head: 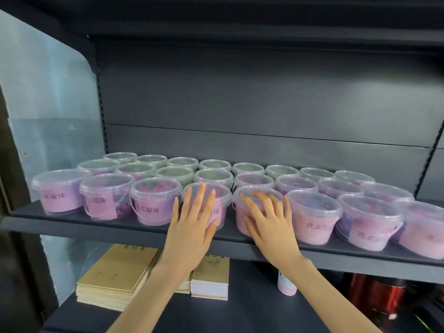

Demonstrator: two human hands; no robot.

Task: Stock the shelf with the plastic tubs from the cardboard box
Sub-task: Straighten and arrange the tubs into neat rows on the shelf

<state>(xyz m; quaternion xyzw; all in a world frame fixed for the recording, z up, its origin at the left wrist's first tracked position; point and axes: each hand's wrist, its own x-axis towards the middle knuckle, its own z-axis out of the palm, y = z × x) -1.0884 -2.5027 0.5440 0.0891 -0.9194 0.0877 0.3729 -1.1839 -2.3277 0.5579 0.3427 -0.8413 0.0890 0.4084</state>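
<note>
Clear lidded tubs point(153, 200) (pink labels, upright) in three rows along the dark shelf point(120, 228)

tubs point(153, 200) crowd shelf point(72, 227), open room above

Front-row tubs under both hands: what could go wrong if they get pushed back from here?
The left hand and right hand each press flat on a front tub, not gripping. The rows behind look tightly packed, so pushing may tilt or skew tubs. The far-right tub looks close to the shelf edge; a chain nudge could tip it off, perhaps onto the red item below.
</note>
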